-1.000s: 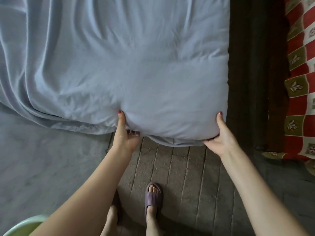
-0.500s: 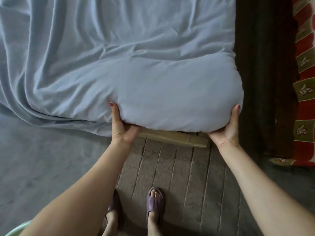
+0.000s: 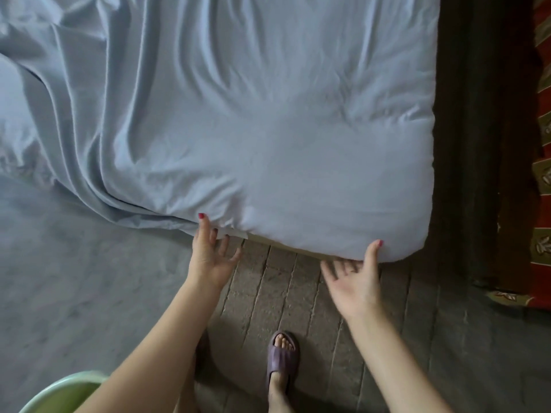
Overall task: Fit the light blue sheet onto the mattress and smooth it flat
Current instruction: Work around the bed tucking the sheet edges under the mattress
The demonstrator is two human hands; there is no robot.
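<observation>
The light blue sheet (image 3: 268, 129) covers the mattress corner (image 3: 411, 234), which lies flat with its near edge facing me. Loose folds of the sheet hang off to the left down to the floor. My left hand (image 3: 210, 254) is at the near edge, thumb up against the sheet, fingers spread below the edge. My right hand (image 3: 354, 278) is palm up with fingers apart just below the edge, its thumb touching the sheet near the corner. Neither hand grips fabric. The mattress itself is hidden under the sheet.
A dark wooden bed frame (image 3: 477, 144) runs along the right, with a red patterned cloth (image 3: 541, 174) beyond it. Brick floor (image 3: 298, 308) lies under my feet; a purple slipper (image 3: 281, 356) is below. A green basin rim (image 3: 59, 391) shows bottom left.
The lifted mattress corner has come back down flat. Both hands have let go of it and opened, the fingers now spread below the near edge.
</observation>
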